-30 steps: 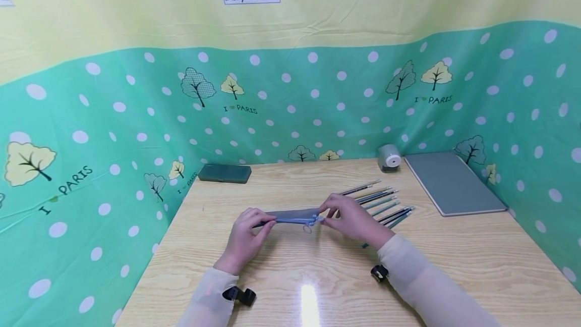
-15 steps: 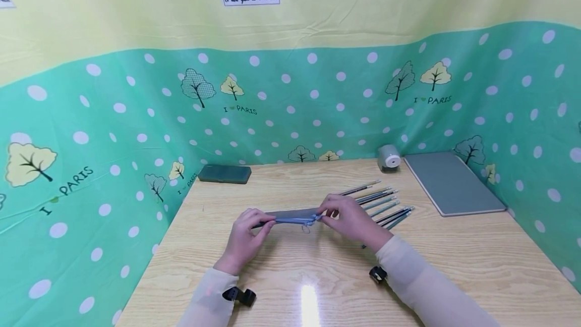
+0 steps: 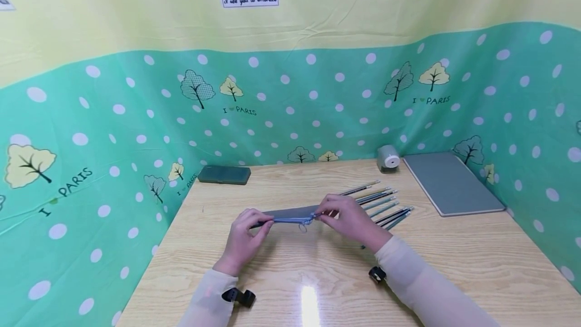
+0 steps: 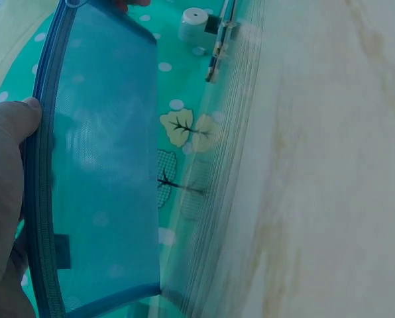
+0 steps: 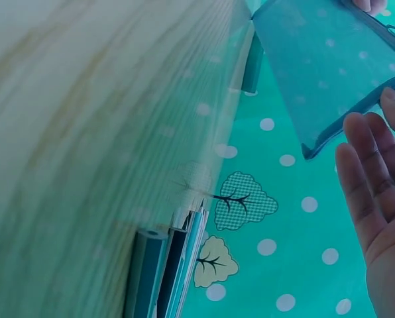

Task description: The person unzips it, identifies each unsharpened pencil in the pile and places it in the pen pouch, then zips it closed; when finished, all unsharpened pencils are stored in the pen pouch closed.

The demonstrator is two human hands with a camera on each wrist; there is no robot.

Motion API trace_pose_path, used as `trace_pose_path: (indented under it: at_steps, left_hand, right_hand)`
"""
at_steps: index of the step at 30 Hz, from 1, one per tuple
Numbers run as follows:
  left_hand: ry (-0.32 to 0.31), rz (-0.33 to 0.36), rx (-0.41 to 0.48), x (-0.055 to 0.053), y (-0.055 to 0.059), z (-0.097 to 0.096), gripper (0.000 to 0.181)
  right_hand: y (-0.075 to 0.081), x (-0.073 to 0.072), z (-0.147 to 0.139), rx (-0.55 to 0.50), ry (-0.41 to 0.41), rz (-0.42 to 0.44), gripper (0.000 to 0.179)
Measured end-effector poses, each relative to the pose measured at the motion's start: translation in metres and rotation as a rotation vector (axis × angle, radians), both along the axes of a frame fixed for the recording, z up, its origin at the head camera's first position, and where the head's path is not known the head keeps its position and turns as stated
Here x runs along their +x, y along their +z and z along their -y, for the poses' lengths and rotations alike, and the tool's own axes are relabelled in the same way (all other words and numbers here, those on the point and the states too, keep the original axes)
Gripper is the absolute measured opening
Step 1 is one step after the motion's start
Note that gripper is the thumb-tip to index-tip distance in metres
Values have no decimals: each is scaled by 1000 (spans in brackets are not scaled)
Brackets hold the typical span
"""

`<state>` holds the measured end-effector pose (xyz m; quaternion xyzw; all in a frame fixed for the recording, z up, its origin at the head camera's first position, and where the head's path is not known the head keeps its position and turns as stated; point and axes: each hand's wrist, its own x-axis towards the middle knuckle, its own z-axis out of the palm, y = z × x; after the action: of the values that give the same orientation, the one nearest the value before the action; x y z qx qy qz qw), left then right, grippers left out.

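Note:
A blue see-through mesh zipper pouch (image 3: 290,213) is held up over the middle of the table, between both hands. My left hand (image 3: 241,242) pinches its left part; the left wrist view shows the thumb on the zippered edge (image 4: 44,165). At the other end, my right hand (image 3: 348,220) pinches the pouch's edge between thumb and index finger, near the zipper's end. In the right wrist view its other fingers (image 5: 364,165) stretch out beside the pouch. A thin ring (image 3: 302,228) hangs from the zipper side. The mesh looks flat, with nothing visible inside.
Several pencils (image 3: 380,203) lie fanned out just beyond the right hand. A dark green case (image 3: 224,175) sits at the back left of the wooden table (image 3: 272,291). Toward the back right are a grey pencil sharpener (image 3: 388,159) and a grey board or notebook (image 3: 454,183).
My right fingertips have shifted slightly left and up along the pouch's end, and the hanging ring has moved a little left. The left hand has stayed almost still.

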<state>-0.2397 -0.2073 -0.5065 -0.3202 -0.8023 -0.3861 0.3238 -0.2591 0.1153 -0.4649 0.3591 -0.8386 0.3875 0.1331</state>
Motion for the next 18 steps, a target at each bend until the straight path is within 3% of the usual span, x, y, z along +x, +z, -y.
trace_pose_path:
  at_steps: [9,18]
  left_hand:
    - [71,-53,-6,5,4,-3,22]
    - [12,-62,-55,12,8,-24,13]
  right_hand:
    - [-3,-2,-1,-25,-19,18,15]
    - [-6,-4,-2,-38,-68,38,16]
